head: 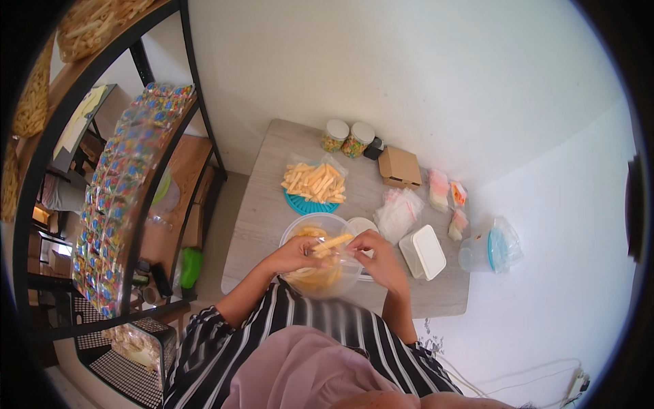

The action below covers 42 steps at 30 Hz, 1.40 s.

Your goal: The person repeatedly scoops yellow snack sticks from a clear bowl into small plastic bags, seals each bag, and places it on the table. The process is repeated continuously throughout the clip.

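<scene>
A round translucent plastic tub (352, 286) holding yellow stick-shaped snacks (301, 278) stands at the table's near edge. Over it, my left hand (294, 254) is closed on a small clear plastic bag with snack sticks (332, 245) in it. My right hand (375, 255) pinches the bag's right side between thumb and fingers. Beyond the tub, a heap of packed snack sticks (317, 181) lies on a turquoise ribbed lid (309, 205). To the right are a stack of clear plastic bags (399, 213) and a square container with a white lid (429, 252).
Two jars (334, 137) with white lids, a black object (374, 149) and a brown cardboard box (400, 166) line the back. Small packets (438, 189) and a translucent container (472, 254) are at right. Shelving with colourful packets (110, 204) stands left. Part of another person shows behind it.
</scene>
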Tool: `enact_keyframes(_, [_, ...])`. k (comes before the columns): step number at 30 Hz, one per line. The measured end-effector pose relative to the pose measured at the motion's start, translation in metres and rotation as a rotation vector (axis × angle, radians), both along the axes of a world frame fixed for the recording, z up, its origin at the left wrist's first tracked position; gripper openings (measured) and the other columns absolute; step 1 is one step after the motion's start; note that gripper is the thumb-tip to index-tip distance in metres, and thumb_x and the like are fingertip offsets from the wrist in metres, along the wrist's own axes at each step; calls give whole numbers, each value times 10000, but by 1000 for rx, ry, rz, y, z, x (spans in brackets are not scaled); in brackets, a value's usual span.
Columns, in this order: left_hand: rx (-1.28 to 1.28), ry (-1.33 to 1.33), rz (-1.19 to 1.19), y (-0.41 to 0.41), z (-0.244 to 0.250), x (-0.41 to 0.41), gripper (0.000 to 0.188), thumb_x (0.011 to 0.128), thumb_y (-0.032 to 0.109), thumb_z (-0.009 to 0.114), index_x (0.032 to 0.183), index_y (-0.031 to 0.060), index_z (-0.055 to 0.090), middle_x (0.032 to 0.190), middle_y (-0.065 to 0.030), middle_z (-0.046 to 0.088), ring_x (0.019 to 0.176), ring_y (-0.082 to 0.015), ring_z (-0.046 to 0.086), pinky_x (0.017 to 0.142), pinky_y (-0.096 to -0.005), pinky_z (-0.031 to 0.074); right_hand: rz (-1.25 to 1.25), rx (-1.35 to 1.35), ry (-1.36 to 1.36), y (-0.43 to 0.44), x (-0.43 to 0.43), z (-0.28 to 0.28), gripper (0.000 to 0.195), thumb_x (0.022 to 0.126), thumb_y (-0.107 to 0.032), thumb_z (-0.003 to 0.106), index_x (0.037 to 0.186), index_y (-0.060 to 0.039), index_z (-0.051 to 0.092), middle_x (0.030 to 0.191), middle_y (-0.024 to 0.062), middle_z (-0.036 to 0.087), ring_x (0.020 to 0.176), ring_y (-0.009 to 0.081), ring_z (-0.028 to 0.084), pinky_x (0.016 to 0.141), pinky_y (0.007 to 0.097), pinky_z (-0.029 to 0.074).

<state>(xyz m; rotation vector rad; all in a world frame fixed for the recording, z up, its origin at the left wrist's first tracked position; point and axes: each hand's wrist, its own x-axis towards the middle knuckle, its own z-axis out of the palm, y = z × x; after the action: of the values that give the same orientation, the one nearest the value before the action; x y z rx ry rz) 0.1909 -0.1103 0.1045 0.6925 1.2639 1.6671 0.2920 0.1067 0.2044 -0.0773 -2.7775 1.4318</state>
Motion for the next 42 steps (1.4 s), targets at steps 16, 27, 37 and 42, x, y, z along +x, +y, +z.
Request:
enact_keyframes(16, [26, -133, 66, -9, 3, -3, 351, 1024, 203, 637, 1309, -1, 641, 1232, -64, 689, 1103, -131, 632, 966, -292, 511, -408, -63, 159, 9, 4, 7, 166, 863, -65, 770, 985, -7, 673, 886, 65, 704, 793, 152, 638, 763, 301, 511])
enact_keyframes(27, [-25, -121, 24, -7, -8, 0, 478, 1082, 346, 514, 1397, -12, 541, 1244, -69, 654, 1105, -130, 616, 961, -298, 507, -168, -73, 202, -12, -8, -14, 135, 867, -18, 765, 970, 10, 682, 924, 56, 685, 854, 136, 628, 804, 284, 508])
enact_keyframes(37, [-79, -173, 83, -4, -13, 4, 593, 1104, 478, 375, 1362, -20, 569, 1221, -93, 660, 1075, -146, 635, 960, -301, 508, 7, 98, 178, -30, -14, -10, 148, 868, -119, 755, 971, -23, 710, 975, 107, 691, 960, 310, 612, 883, 398, 476])
enact_keyframes(42, [-122, -69, 131, -1, -14, 6, 593, 1107, 479, 364, 1293, -25, 613, 1151, -99, 681, 1033, -143, 638, 927, -302, 516, 62, 119, 198, -31, -8, -11, 161, 836, -140, 782, 959, -54, 722, 1008, 82, 668, 1035, 302, 570, 915, 407, 449])
